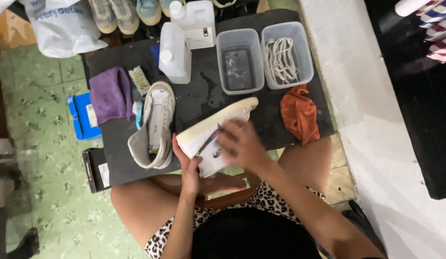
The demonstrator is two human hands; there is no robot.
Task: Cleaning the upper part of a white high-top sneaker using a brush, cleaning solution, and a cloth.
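A white sneaker (211, 136) is held tipped on its side over the near edge of the black mat, its cream, yellowed sole edge turned up and running diagonally toward the far right. Its upper faces the person, partly hidden. A thin dark brush (208, 140) lies slantwise across the shoe's side, its bristle end blurred and hard to make out.
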